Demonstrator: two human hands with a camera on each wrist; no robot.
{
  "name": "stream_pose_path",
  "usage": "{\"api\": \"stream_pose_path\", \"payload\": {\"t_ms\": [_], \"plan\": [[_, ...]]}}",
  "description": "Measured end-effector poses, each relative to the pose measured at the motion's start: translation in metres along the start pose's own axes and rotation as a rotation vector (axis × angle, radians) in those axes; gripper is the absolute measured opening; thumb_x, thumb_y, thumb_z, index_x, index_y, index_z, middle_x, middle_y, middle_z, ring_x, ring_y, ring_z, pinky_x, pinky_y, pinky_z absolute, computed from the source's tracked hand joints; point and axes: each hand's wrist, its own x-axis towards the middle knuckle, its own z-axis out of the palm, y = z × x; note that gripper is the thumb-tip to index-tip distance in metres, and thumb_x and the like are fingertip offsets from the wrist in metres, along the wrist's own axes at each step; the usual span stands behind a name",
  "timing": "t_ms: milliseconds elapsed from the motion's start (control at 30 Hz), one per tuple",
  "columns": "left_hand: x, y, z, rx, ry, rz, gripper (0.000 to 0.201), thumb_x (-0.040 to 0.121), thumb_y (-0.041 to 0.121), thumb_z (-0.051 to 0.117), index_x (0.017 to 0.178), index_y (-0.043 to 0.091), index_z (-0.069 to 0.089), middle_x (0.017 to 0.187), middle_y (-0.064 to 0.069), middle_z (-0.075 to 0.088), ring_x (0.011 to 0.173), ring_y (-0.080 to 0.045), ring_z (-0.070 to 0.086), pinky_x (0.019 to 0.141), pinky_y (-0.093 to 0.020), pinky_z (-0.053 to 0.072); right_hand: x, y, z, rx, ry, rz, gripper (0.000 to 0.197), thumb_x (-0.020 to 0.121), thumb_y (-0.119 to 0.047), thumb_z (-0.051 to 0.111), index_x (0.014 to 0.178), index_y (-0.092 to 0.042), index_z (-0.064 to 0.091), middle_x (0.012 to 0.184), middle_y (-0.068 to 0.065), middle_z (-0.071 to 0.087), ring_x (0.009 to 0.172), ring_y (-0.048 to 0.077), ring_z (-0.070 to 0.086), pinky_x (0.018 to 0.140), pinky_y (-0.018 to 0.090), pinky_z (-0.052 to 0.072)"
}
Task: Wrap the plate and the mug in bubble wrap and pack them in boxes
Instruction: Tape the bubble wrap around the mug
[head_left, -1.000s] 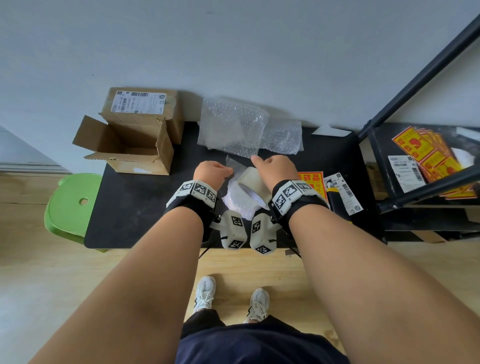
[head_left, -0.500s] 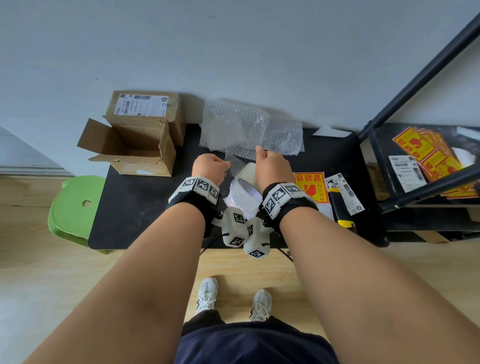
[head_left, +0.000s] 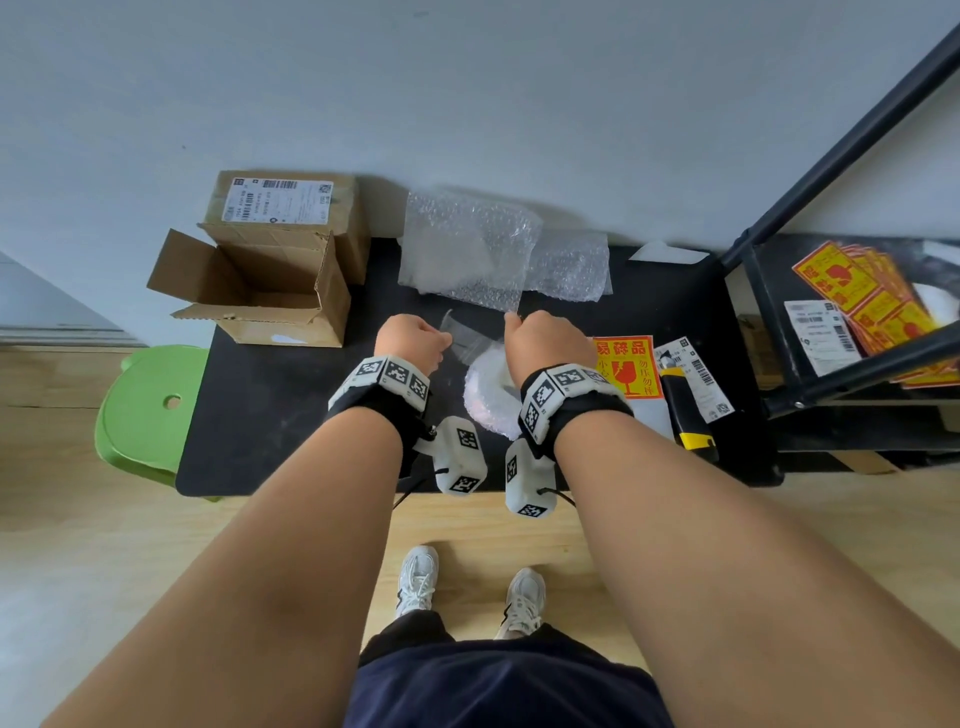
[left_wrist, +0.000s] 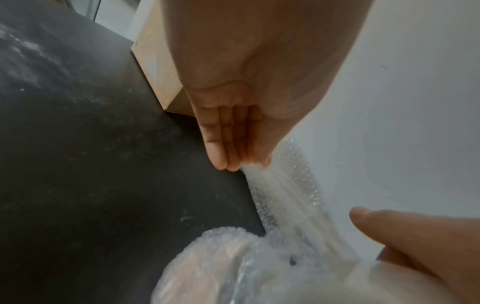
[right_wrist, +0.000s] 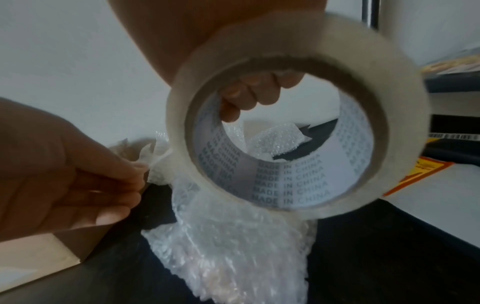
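1. Right hand (head_left: 545, 340) up over the bench (head_left: 291, 415), fingers hooked through the core of one tape roll (right_wrist: 298, 131), gripping it.
2. Left hand (head_left: 410, 338) just beside, fingertips pinching the pulled-out tape strip (head_left: 465, 332).
3. Under both: one bubble-wrapped bundle (head_left: 485, 395) on the bench, can't tell if plate or mug.
4. Counted: two cardboard boxes (head_left: 270, 291), one open; two loose bubble wrap sheets (head_left: 467, 249) at the back.
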Motion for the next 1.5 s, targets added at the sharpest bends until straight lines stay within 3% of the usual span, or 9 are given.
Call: {"api": "stream_pose_path", "payload": {"t_ms": [133, 333, 433, 567, 833, 1000, 1167, 1333, 1500], "plan": [[0.002, -0.006, -0.001, 0.015, 0.025, 0.034, 0.025, 0.089, 0.027, 0.065, 0.066, 0.017, 0.061, 0.072, -0.007, 0.066, 0.074, -0.023, 0.064, 0.083, -0.038, 0.057, 0.008, 0.001, -0.002, 0.119, -0.014, 0.051, 0.050, 0.101, -0.045, 0.030, 0.099, -0.008, 0.064, 0.087, 0.008, 0.063, 0.080, 0.027, 0.058, 0.067, 0.032, 0.038], [-0.001, -0.009, 0.003, 0.069, 0.042, 0.049, 0.020, 0.090, 0.031, 0.064, 0.080, 0.013, 0.068, 0.077, -0.005, 0.068, 0.071, -0.020, 0.061, 0.071, -0.031, 0.052, 0.001, 0.010, 0.000, 0.207, -0.031, -0.071, 0.060, 0.089, -0.067, 0.042, 0.058, -0.015, 0.046, 0.056, 0.000, 0.048, 0.055, 0.022, 0.050, 0.050, 0.029, 0.028], [-0.002, -0.009, 0.003, 0.107, 0.045, 0.050, 0.019, 0.091, 0.030, 0.062, 0.083, 0.014, 0.068, 0.079, -0.005, 0.068, 0.073, -0.021, 0.062, 0.068, -0.029, 0.049, -0.002, 0.012, -0.007, 0.214, -0.133, -0.119, 0.062, 0.076, -0.074, 0.057, 0.056, -0.017, 0.042, 0.055, -0.002, 0.044, 0.053, 0.019, 0.047, 0.049, 0.029, 0.029], [-0.003, -0.008, 0.004, 0.113, 0.054, 0.058, 0.020, 0.092, 0.031, 0.061, 0.077, 0.017, 0.064, 0.080, -0.005, 0.068, 0.075, -0.021, 0.062, 0.067, -0.029, 0.047, 0.004, 0.013, -0.013, 0.143, -0.271, -0.086, 0.057, 0.066, -0.071, 0.068, 0.065, -0.016, 0.056, 0.064, -0.002, 0.055, 0.060, 0.015, 0.056, 0.051, 0.027, 0.035], [-0.005, -0.010, 0.005, 0.128, 0.078, 0.073, 0.026, 0.094, 0.030, 0.058, 0.071, 0.018, 0.060, 0.074, -0.004, 0.064, 0.073, -0.022, 0.060, 0.069, -0.031, 0.047, -0.005, 0.023, -0.020, 0.320, -0.231, -0.073, 0.056, 0.085, -0.047, 0.062, 0.049, -0.018, 0.029, 0.049, -0.003, 0.028, 0.047, 0.018, 0.032, 0.051, 0.029, 0.025], [-0.001, -0.012, 0.013, 0.155, 0.067, 0.017, 0.022, 0.095, 0.032, 0.058, 0.083, 0.016, 0.065, 0.066, 0.000, 0.058, 0.065, -0.018, 0.056, 0.066, -0.029, 0.044, -0.009, 0.023, -0.014, 0.312, -0.155, -0.121, 0.058, 0.088, -0.054, 0.058, 0.051, -0.016, 0.033, 0.050, 0.000, 0.031, 0.050, 0.020, 0.036, 0.052, 0.031, 0.028], [0.008, -0.024, 0.022, 0.139, 0.002, -0.029, 0.022, 0.094, 0.033, 0.059, 0.084, 0.015, 0.067, 0.077, -0.003, 0.063, 0.069, -0.021, 0.058, 0.065, -0.029, 0.043, -0.010, 0.011, -0.003, 0.296, -0.107, -0.109, 0.060, 0.087, -0.056, 0.058, 0.050, -0.016, 0.033, 0.048, 0.000, 0.033, 0.048, 0.020, 0.038, 0.052, 0.032, 0.030], [0.015, -0.034, 0.030, 0.113, -0.096, -0.076, 0.026, 0.088, 0.033, 0.064, 0.079, 0.009, 0.070, 0.071, -0.005, 0.065, 0.063, -0.022, 0.059, 0.059, -0.027, 0.045, -0.008, -0.001, -0.001, 0.277, -0.100, -0.089, 0.059, 0.084, -0.051, 0.061, 0.048, -0.017, 0.029, 0.048, 0.000, 0.028, 0.048, 0.020, 0.033, 0.049, 0.030, 0.025], [0.025, -0.043, 0.040, -0.027, -0.195, -0.150, 0.033, 0.083, 0.026, 0.069, 0.058, 0.006, 0.059, 0.063, -0.011, 0.062, 0.058, -0.028, 0.052, 0.065, -0.038, 0.053, -0.004, -0.009, 0.001, 0.273, -0.092, -0.068, 0.060, 0.082, -0.049, 0.064, 0.046, -0.015, 0.030, 0.047, 0.001, 0.029, 0.048, 0.021, 0.035, 0.050, 0.032, 0.026]]}}
